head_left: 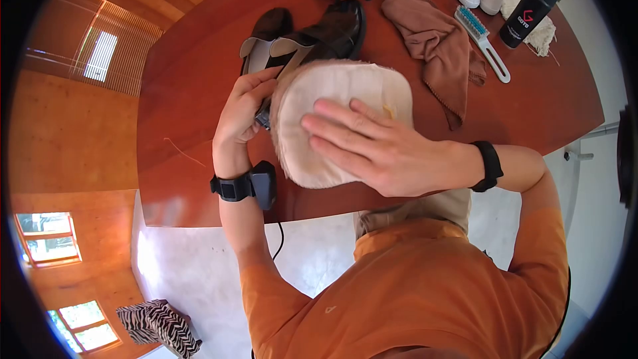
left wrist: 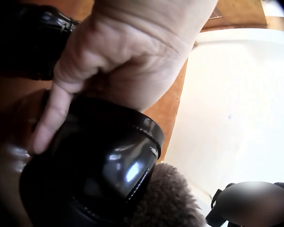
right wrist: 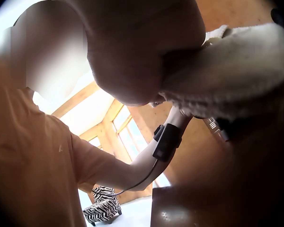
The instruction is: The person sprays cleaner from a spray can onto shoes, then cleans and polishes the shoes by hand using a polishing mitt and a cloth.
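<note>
A black shoe is being held over the bench in the grip of the left hand. Just right of that grip, beside the shoe, a fluffy pad is being touched by the flat, uncurled fingers of the right hand.

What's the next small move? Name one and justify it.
Probably slide the plush pad briefly along the glossy black shoe: the left hand grips the shoe, the right hand lies flat on the pad's pale back, and fluffy pile shows close beside the shoe.
</note>
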